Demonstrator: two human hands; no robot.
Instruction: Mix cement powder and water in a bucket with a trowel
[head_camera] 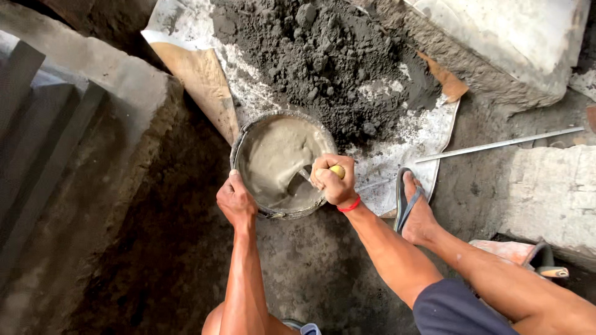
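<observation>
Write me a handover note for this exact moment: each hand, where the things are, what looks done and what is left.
Left hand: grips the rim of the round pan on its near left side.
Right hand: closed on a yellow-handled trowel, blade down in the grey wet mix.
Dry grey heap lies on the white sheet just behind the pan; a metal rod lies to the right.
Done: the mix looks wet and mostly smooth.
Left: probably more stirring; the heap is barely used.

Trowel point(304, 180): blade sunk in grey slurry, shape unreadable; yellow handle mostly buried in right hand point(333, 181). Second tool point(549, 268) at lower right: half behind leg, kind unclear. Dark slats point(37, 124) cut by left edge.
</observation>
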